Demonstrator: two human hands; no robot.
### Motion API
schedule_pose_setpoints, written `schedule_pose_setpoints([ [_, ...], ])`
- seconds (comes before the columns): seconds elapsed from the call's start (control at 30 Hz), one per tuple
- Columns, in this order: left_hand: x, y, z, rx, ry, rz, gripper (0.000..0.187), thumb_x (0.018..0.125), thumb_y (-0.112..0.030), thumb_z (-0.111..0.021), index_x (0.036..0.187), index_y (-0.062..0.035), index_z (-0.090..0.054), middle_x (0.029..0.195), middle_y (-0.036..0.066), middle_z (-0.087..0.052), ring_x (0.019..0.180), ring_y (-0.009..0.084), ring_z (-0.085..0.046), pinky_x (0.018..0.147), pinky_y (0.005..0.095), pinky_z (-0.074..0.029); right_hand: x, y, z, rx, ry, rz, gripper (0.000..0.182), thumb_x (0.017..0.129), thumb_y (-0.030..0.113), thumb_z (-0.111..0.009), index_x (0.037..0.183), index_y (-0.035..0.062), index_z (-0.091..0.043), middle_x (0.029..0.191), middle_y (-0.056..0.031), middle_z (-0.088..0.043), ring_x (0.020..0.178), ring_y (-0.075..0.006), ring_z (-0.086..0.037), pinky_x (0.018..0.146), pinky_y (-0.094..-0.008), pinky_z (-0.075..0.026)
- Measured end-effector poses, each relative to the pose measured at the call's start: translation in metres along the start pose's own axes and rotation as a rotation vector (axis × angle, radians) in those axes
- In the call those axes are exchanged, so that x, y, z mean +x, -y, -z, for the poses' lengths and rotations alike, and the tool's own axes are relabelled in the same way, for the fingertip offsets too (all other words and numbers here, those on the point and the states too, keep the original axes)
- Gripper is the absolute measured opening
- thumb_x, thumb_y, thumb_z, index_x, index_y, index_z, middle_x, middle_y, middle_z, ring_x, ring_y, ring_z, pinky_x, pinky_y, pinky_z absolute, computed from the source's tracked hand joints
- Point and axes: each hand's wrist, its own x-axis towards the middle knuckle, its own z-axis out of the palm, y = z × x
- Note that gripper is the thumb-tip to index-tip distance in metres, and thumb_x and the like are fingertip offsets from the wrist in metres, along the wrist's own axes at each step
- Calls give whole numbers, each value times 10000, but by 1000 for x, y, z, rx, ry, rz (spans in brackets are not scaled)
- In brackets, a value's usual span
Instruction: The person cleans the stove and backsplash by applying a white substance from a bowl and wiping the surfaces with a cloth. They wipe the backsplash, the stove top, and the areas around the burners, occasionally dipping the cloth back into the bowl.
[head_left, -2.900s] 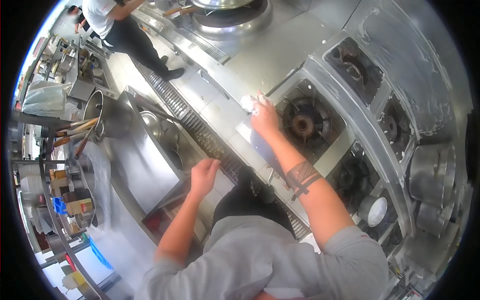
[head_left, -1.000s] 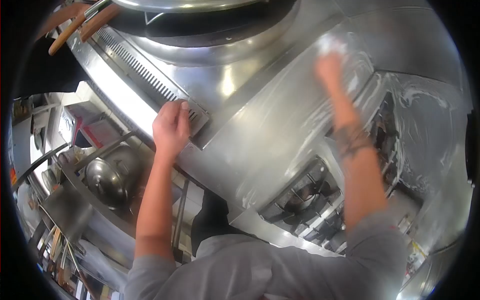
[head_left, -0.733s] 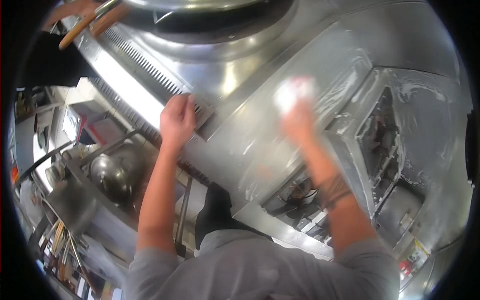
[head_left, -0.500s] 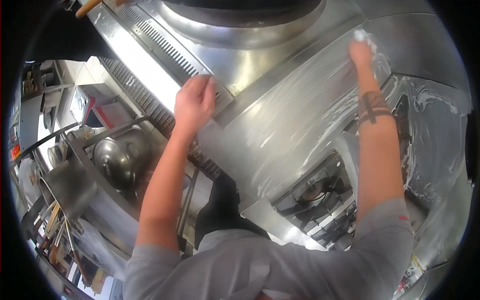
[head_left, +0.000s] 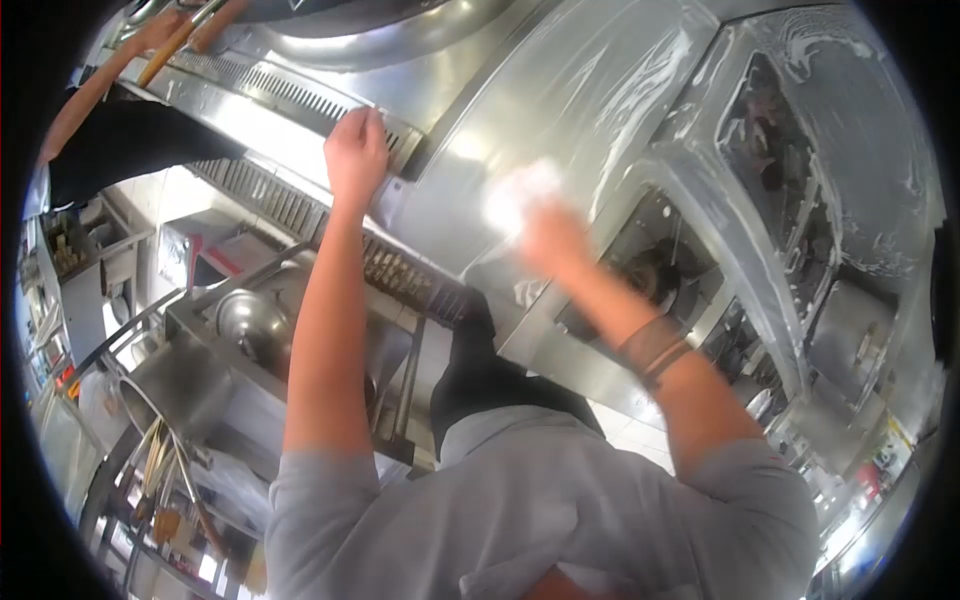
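Note:
My right hand [head_left: 555, 240], smeared by motion, is closed on a blurred white cloth [head_left: 522, 195] over the steel counter [head_left: 470, 180]. White soapy streaks [head_left: 635, 95] run across the counter's far right part. My left hand [head_left: 355, 150] is curled into a fist at the end of the slotted steel strip [head_left: 290, 92] along the counter's front. Its fingers are turned away, and I cannot tell whether anything is in them.
A wok range rim [head_left: 380, 45] is at the top. Burner openings [head_left: 665, 260] lie below and right of my right hand. Another person's arm [head_left: 110, 70] is near wooden handles [head_left: 170, 50] at upper left. A steel bowl [head_left: 250, 322] sits at lower left.
My right hand has come from the counter's far right corner back toward me and left with the cloth. The view has shifted, and another person's arm now shows at upper left.

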Motion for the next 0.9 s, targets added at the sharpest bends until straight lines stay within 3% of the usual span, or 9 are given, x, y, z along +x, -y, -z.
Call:
schedule_pose_setpoints([
  [0.13, -1, 6, -3, 19, -56, -25, 253, 964, -237, -596, 956, -7, -702, 811, 205, -664, 726, 383, -636, 699, 432, -501, 40, -19, 74, -409, -779, 116, 551, 882, 160, -564, 1425, 79, -513, 1362, -247, -568, 1270, -407, -530, 1071, -483, -433],
  [0.2, -5, 7, -7, -108, -90, 81, 278, 971, -255, -597, 986, 0, -705, 817, 204, -674, 723, 354, -642, 711, 413, -506, 57, 22, 41, 162, -71, -115, 471, 834, 148, -575, 1295, 75, -627, 1348, -265, -572, 1294, -411, -515, 1038, -491, -464],
  [0.23, -10, 4, -6, -106, -96, 63, 278, 971, -255, -597, 986, 0, -705, 817, 204, -674, 723, 354, -642, 711, 413, -506, 50, 57, 22, 221, -54, -25, 392, 809, 149, -580, 1175, 77, -701, 1331, -269, -581, 1306, -441, -497, 1007, -498, -492],
  [0.3, -28, -8, -5, -192, -206, 110, 304, 978, -275, -595, 1014, 7, -703, 837, 202, -687, 742, 350, -647, 731, 411, -509, 1, 97, 4, 127, -301, 309, 381, 843, 162, -566, 1194, 101, -704, 1370, -226, -571, 1329, -413, -489, 1115, -501, -406],
  [0.37, -68, -34, 14, -23, -150, 66, 326, 999, -275, -575, 1025, 24, -703, 869, 174, -708, 799, 293, -666, 776, 396, -510, -42, 84, -32, 125, -254, 296, 409, 855, 171, -565, 1241, 112, -684, 1415, -195, -551, 1347, -408, -476, 1155, -504, -365],
  [0.43, -105, -36, 18, 18, -155, 25, 340, 1011, -278, -558, 1028, 25, -712, 889, 146, -722, 826, 262, -672, 796, 388, -510, -84, 47, -45, -21, -594, 353, 403, 909, 222, -531, 1287, 150, -651, 1446, -115, -541, 1382, -332, -460, 1161, -487, -361],
  [0.53, -183, -66, 6, -70, -198, 63, 337, 1010, -273, -558, 1058, 18, -721, 862, 117, -727, 749, 202, -647, 723, 345, -509, -138, 16, -75, 78, -301, 273, 406, 921, 193, -517, 1307, 149, -633, 1438, -107, -546, 1397, -317, -448, 1178, -457, -343],
  [0.67, -270, -130, -12, -263, -63, 118, 328, 1020, -258, -562, 1074, 39, -691, 843, 119, -701, 773, 193, -638, 728, 344, -515, -220, 9, -104, 74, -523, 344, 430, 937, 118, -481, 1351, 71, -587, 1494, -120, -510, 1421, -328, -428, 1207, -442, -317],
  [0.9, -382, -170, -32, -150, 181, -127, 295, 1027, -217, -558, 1067, 38, -702, 841, 113, -711, 704, 154, -623, 673, 300, -510, -476, -170, -156, -31, -557, -91, 556, 843, 92, -581, 1398, 110, -568, 1488, -130, -521, 1390, -349, -460, 1193, -508, -310],
])
